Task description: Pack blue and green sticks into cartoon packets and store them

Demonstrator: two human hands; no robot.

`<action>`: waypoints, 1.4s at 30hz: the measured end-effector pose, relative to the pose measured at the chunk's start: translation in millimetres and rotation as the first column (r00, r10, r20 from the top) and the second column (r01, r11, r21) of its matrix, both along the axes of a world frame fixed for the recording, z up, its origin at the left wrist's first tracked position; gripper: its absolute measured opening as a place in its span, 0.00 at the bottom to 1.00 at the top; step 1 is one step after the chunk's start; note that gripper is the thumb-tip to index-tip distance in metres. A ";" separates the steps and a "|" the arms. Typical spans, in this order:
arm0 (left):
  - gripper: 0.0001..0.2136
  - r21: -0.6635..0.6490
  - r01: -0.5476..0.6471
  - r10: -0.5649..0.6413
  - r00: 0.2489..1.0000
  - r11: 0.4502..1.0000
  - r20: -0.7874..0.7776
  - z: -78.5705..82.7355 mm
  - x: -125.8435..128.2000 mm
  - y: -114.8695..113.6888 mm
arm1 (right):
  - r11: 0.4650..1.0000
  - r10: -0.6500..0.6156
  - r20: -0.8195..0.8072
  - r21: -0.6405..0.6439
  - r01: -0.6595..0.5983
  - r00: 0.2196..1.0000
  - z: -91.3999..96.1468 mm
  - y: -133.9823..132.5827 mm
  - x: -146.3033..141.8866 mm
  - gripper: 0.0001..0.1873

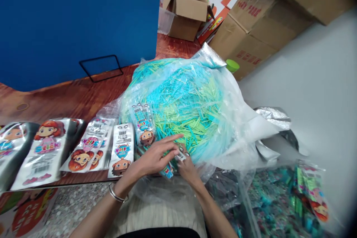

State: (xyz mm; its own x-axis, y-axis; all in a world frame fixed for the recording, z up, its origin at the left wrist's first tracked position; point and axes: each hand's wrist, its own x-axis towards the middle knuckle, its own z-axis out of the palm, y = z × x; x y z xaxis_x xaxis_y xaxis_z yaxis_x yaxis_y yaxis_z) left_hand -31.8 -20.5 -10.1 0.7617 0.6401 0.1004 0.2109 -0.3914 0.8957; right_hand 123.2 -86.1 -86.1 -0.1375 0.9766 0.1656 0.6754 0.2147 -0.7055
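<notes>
My left hand [159, 156], with a metal bangle at the wrist, reaches in from the left with its index finger stretched out. Its other fingertips close on the edge of a small printed plastic pouch [168, 171]. My right hand [187, 168] is wrapped around the same pouch, whose middle is hidden between the hands. Just beyond them lies a big clear bag full of thin blue and green sticks [181, 100]. Near my left hand are a filled Stick pouch [143, 124] and a stack of flat Stick pouches [122, 150].
More pouch stacks [44, 148] line the table's front edge at left. A blue panel [78, 18] stands behind, with a black wire frame [102, 68]. Cardboard boxes [251, 18] are piled at back right. Low at right, a clear bag [279, 200] holds filled pouches.
</notes>
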 end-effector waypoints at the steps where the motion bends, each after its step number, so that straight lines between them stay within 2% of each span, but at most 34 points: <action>1: 0.11 0.028 -0.014 0.014 1.000 1.000 0.003 -1.2 -1.2 -1.3 | 0.999 -0.010 -0.100 -0.045 0.005 0.995 3.3 0.7 -1.0 0.22; 4: 0.10 0.131 0.069 -0.064 0.997 0.989 -0.041 -3.0 -3.8 -3.2 | 0.985 -0.067 -0.405 -0.170 -0.003 0.912 10.4 2.9 -3.8 0.20; 6: 0.11 0.147 0.084 -0.077 0.996 0.986 -0.054 -3.0 -5.0 -2.1 | 0.983 -0.085 -0.456 -0.186 -0.001 0.886 10.7 4.0 -4.4 0.19; 8: 0.10 0.089 -0.046 0.047 0.999 0.995 -0.007 -2.1 -7.5 1.0 | 0.977 -0.126 -0.452 -0.211 0.032 0.883 9.1 4.9 -4.0 0.15; 10: 0.10 -0.047 -0.280 0.282 0.958 0.959 0.058 -0.2 -12.4 5.6 | 0.968 -0.171 -0.453 -0.243 0.063 0.875 8.0 5.5 -3.0 0.11; 12: 0.11 -0.231 -0.493 0.522 0.849 0.839 0.080 2.6 -19.1 10.6 | 0.963 -0.197 -0.487 -0.259 0.075 0.851 9.1 5.8 -2.2 0.10; 14: 0.12 -0.393 -0.610 0.687 0.722 0.688 0.080 5.4 -26.2 14.8 | 0.968 -0.193 -0.541 -0.242 0.069 0.819 12.3 6.2 -1.9 0.10; 16: 0.12 -0.499 -0.655 0.786 0.611 0.567 0.092 7.1 -31.4 17.0 | 0.973 -0.180 -0.584 -0.223 0.056 0.792 16.5 7.4 -1.7 0.11; 18: 0.12 -0.567 -0.651 0.830 0.547 0.505 0.110 7.0 -32.7 16.9 | 0.977 -0.170 -0.610 -0.208 0.050 0.774 20.3 9.3 -1.2 0.11; 20: 0.13 -0.617 -0.613 0.828 0.549 0.494 0.118 5.3 -29.8 14.9 | 0.980 -0.162 -0.621 -0.190 0.054 0.767 22.9 11.4 0.1 0.12; 24: 0.17 -0.666 -0.543 0.778 0.622 0.511 0.090 0.0 -16.7 9.3 | 0.984 -0.156 -0.599 -0.164 0.070 0.786 25.0 13.7 3.9 0.12; 27: 0.19 -0.647 -0.537 0.740 0.670 0.541 0.062 -2.7 -10.0 6.8 | 0.985 -0.151 -0.576 -0.155 0.074 0.804 25.5 13.3 6.2 0.12; 32: 0.14 -0.582 -0.576 0.720 0.693 0.574 0.024 -5.5 -9.6 5.7 | 0.984 -0.155 -0.504 -0.158 0.086 0.849 25.2 11.8 9.9 0.10; 38: 0.14 -0.653 -0.529 0.718 0.695 0.543 0.034 -4.6 -2.4 6.3 | 0.987 -0.144 -0.467 -0.129 0.094 0.873 23.8 11.3 14.2 0.10; 42: 0.16 -0.694 -0.487 0.684 0.730 0.530 0.010 -3.3 6.5 6.4 | 0.989 -0.145 -0.475 -0.107 0.107 0.868 23.7 11.0 16.4 0.10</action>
State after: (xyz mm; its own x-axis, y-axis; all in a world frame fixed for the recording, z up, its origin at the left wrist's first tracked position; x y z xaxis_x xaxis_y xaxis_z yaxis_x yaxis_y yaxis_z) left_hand -25.3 -14.1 -13.4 0.1956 0.9105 -0.3644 -0.0851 0.3859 0.9186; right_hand 139.6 -75.2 -62.4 0.0654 0.9922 0.1057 0.2674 0.0846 -0.9599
